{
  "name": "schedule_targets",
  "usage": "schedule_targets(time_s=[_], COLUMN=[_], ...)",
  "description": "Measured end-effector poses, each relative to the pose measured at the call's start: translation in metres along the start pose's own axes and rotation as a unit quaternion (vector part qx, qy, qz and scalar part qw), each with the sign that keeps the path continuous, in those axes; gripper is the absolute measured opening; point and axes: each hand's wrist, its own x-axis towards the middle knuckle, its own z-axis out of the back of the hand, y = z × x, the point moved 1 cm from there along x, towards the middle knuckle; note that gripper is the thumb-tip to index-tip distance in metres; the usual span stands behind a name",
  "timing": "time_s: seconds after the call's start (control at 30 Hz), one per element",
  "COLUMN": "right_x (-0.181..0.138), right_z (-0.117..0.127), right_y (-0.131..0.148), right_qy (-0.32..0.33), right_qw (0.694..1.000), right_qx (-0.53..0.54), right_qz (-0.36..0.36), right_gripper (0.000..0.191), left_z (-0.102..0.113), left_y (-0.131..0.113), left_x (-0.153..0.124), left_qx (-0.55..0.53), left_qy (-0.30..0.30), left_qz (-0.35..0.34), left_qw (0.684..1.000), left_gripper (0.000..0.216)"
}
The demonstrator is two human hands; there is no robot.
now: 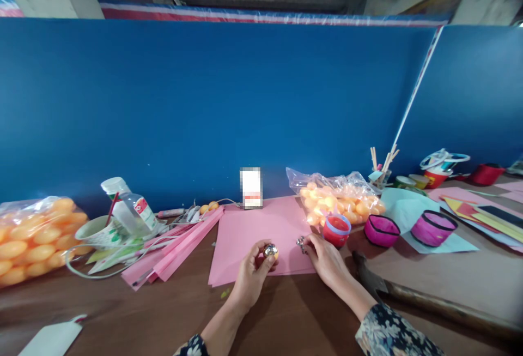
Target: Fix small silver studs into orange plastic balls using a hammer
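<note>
Head view: we take pink paper [253,222] as clock centre. Left hand [254,269], at six o'clock, pinches shiny round piece [270,249] with thumb and fingers, perhaps so its top faces us. Right hand [329,262], at four, grips small silvery piece [301,245] in closed fingertips, probably for fine control. Bag of orange balls [339,203] at two, red tub [336,231] at three: near right hand, maybe for easy reach.

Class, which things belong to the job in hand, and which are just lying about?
In the job: shiny ball, in the left hand; small shiny piece, in the right hand; probably the pink paper.

Apparently lying about: hammer; bottle; sticks.
</note>
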Motion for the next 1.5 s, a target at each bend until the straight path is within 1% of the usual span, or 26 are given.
schedule_targets(time_s=[0.17,0.3,0.5,0.7,0.83,1.03,1.37,1.5], right_x=[0.0001,-0.0001,-0.0005,-0.0005,-0.0002,0.0002,-0.0004,-0.0001], right_z=[0.0004,0.0000,-0.0004,0.0002,-0.0005,0.0005,0.0008,0.0004], right_y=[0.0002,-0.0005,-0.0010,-0.0009,-0.0016,0.0002,0.0000,-0.0008], right_qy=[0.006,0.012,0.007,0.006,0.008,0.011,0.012,0.009], right_qw=[1.000,1.000,1.000,1.000,1.000,1.000,1.000,1.000], right_qx=[-0.013,-0.019,-0.016,-0.006,-0.002,-0.010,-0.009,-0.007], right_qz=[-0.005,-0.004,0.000,0.002,0.001,-0.004,-0.004,-0.005], right_gripper=[0.012,0.011,0.014,0.014,0.014,0.013,0.013,0.013], left_z=[0.0002,-0.0005,-0.0014,-0.0008,-0.0003,0.0002,-0.0008,-0.0011], left_y=[0.0003,-0.0019,-0.0062,-0.0033,-0.0031,-0.0044,-0.0046,-0.0056], left_x=[0.0011,0.0004,-0.0008,-0.0002,0.0004,0.0001,-0.0013,-0.0008], left_qx=[0.001,0.000,-0.001,0.003,0.024,0.029,0.015,0.013], left_qy=[-0.015,-0.015,-0.040,-0.030,-0.029,-0.023,-0.012,-0.018], left_qz=[0.004,0.002,0.023,0.011,0.006,0.001,-0.014,-0.010], left_qw=[1.000,1.000,0.999,0.999,0.999,0.999,1.000,1.000], left_gripper=[0.040,0.043,0.040,0.033,0.032,0.030,0.030,0.036])
